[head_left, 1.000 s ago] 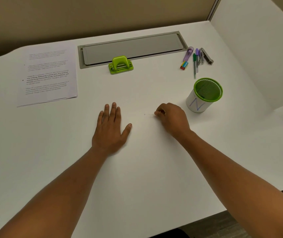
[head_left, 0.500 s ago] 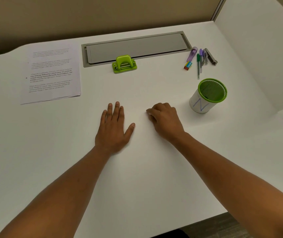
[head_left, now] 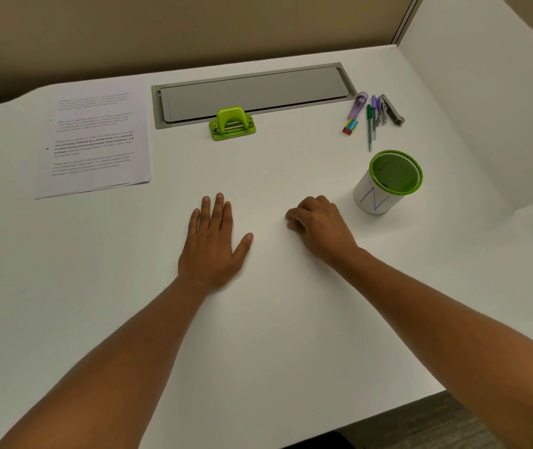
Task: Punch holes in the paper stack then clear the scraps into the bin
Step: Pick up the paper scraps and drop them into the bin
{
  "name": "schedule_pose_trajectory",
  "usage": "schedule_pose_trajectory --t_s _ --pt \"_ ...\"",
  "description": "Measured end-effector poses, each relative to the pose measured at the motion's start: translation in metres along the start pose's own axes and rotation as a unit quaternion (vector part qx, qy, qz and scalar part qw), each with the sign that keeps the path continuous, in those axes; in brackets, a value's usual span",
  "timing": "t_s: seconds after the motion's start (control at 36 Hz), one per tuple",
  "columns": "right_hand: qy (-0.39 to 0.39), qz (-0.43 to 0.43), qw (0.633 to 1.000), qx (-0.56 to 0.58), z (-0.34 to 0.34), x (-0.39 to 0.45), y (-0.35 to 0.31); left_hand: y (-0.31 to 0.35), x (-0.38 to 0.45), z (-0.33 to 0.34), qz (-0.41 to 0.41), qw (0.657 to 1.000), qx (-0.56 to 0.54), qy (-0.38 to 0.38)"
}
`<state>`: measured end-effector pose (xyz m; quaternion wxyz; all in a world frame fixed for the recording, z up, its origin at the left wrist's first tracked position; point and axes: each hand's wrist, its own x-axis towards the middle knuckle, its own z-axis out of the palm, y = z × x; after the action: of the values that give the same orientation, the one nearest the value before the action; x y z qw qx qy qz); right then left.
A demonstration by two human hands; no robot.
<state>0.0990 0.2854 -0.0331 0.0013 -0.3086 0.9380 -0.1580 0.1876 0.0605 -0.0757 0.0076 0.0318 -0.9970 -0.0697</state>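
i see a white desk (head_left: 274, 335) with a grey cable tray lid (head_left: 252, 89) at the back and a green hole punch (head_left: 232, 123) just in front of it. the paper stack (head_left: 96, 140) lies far left. pens, an eraser (head_left: 350, 126) and a stapler (head_left: 392, 109) sit back right, beyond the green-rimmed mesh bin (head_left: 388, 183). my left hand (head_left: 215, 244) lies flat, fingers straight. my right hand (head_left: 320, 226), near the bin, has curled fingertips on the desk; i cannot tell whether it pinches a scrap.
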Motion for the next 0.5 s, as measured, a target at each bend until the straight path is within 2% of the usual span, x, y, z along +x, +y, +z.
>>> schedule_pose_trajectory --t_s 0.08,0.36,0.42,0.5 --pt "-0.006 0.021 1.000 0.008 0.004 0.000 -0.004 -0.001 0.000 0.001 0.000 1.000 -0.002 0.001" --pt "-0.032 0.037 0.996 -0.076 0.002 0.004 -0.018 -0.001 0.000 0.002 0.000 1.000 0.000 -0.002" --pt "-0.042 0.060 0.996 -0.058 0.001 0.007 -0.018 -0.001 0.000 0.002 -0.001 1.000 0.000 -0.001" --pt "-0.038 0.152 0.986 0.062 -0.010 0.014 -0.015 0.000 0.000 0.002 -0.001 1.000 -0.003 -0.001"
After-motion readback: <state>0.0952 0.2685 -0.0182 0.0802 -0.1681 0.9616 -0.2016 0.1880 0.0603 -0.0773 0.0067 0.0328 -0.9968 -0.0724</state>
